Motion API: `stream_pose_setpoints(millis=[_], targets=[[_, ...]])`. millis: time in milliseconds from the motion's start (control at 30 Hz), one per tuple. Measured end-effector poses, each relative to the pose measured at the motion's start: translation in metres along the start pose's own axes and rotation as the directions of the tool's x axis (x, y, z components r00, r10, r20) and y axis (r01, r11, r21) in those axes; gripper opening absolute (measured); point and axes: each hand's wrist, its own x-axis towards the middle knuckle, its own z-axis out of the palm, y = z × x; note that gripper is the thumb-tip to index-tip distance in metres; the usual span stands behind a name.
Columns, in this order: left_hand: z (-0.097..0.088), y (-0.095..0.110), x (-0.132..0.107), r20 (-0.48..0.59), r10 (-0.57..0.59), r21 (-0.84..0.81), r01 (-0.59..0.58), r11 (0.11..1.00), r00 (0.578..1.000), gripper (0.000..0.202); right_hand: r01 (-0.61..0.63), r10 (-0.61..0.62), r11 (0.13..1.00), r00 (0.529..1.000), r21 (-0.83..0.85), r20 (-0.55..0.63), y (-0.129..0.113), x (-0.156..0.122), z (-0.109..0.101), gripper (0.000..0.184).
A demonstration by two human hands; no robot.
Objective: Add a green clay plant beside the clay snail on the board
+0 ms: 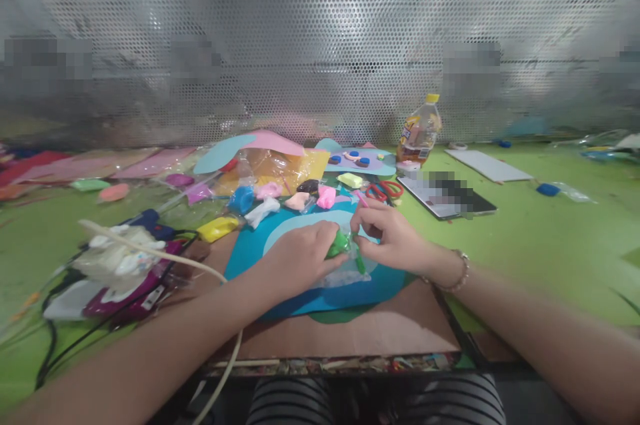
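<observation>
A lump of green clay (337, 244) is held between the two hands, above a blue sheet (390, 286) that is laid over a cardboard board (380, 335) on the desk (560, 245). Taken from the clay, the left hand (305, 250) is found at 9 o'clock, its fingers curled closed around the lump, and the right hand (385, 235) at 3 o'clock, its thumb and index finger pinched on the clear wrapper (352, 249) at the clay's edge. A green strip (359, 263) is seen just below the right fingertips, at about 4 o'clock. A thin pink item (362, 199) is seen at the right hand's upper fingers; whether it is gripped cannot be told. At 12 o'clock, near the hands, a bright pink packet (327, 197) is placed; a white packet (262, 212) is set at 10 o'clock and a yellow packet (218, 229) at 9. A flat tablet (425, 198) is laid at 2 o'clock, and a yellow-capped bottle (423, 131) is stood upright at 1 o'clock, well apart from the clay.
</observation>
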Motion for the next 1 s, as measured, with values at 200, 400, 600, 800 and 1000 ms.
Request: stream_pose_setpoints(millis=[200, 400, 600, 800, 1000], targets=[[0.002, -0.005, 0.000, -0.033, -0.036, -0.025, 0.036, 0.999, 0.999, 0.028, 0.000, -0.001, 1.000, 0.997, -0.018, -0.074, 0.000, 0.001, 0.000, 0.006], [0.001, 0.001, -0.001, 0.090, -0.043, -0.026, 0.046, 0.999, 0.995, 0.028, 0.116, -0.121, 0.988, 0.991, 0.098, 0.049, -0.001, -0.001, 0.009, 0.012], [-0.002, -0.002, 0.000, 0.059, -0.034, -0.012, 0.035, 0.999, 0.998, 0.029, 0.055, -0.055, 0.998, 0.997, 0.000, 0.053, 0.002, 0.001, 0.005, 0.010], [-0.006, -0.012, 0.001, 0.008, -0.167, 0.160, 0.163, 0.974, 0.986, 0.035, -0.256, 0.256, 0.967, 0.960, 0.015, -0.114, 0.018, 0.007, -0.013, 0.008], [-0.015, -0.018, 0.006, 0.063, -0.340, 0.293, 0.309, 0.905, 0.938, 0.034, -0.326, 0.323, 0.939, 0.945, 0.109, 0.043, 0.024, 0.005, -0.006, 0.019]])
